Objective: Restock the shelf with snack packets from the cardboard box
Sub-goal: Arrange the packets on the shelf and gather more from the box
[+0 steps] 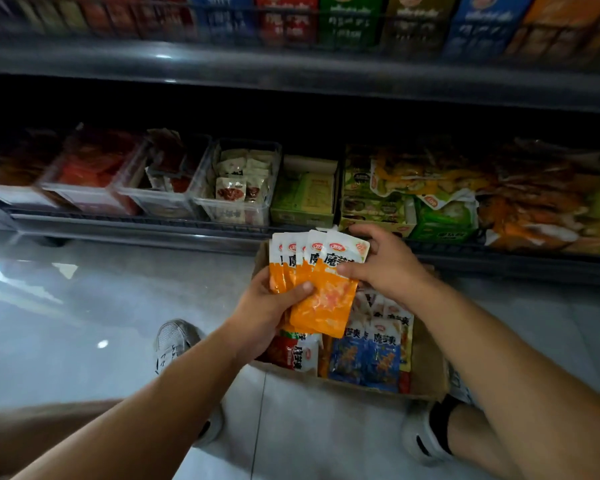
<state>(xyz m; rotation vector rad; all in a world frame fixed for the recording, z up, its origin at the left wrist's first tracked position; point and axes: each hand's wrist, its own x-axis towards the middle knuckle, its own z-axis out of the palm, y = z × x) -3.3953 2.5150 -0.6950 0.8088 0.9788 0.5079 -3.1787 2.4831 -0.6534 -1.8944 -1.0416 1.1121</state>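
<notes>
- Watching remotely, I saw the left hand [267, 306] gripping a fanned sheaf of orange-and-white snack packets [323, 299], its thumb curled across their fronts. The right hand [385, 268] pinched the front packet's right edge between thumb and fingers.
- The sheaf was held above the cardboard box [426, 368], which sat on the pale floor [84, 323] in front of the bottom shelf [136, 226].
- Inside the box lay blue-and-white packets [364, 362] towards the right and a red packet [284, 351] at the left.
- On the shelf, a clear bin [205, 181] held white-and-brown sachets [231, 188]. An open green carton [305, 195] stood just to its right, and more clear bins [94, 174] to its left held red goods.
- Right of the carton, yellow, green and orange packs [430, 188] were heaped loosely.
- The upper tier's coloured boxes [350, 22] were blurred and cut off by the frame's top edge.
- The hands and sheaf hid the box's far wall, the shelf's back was lost in shadow, and I could not count the fanned packets.
- A grey shoe [174, 341] showed beside the left forearm, and the right arm partly covered a second shoe [423, 441].
</notes>
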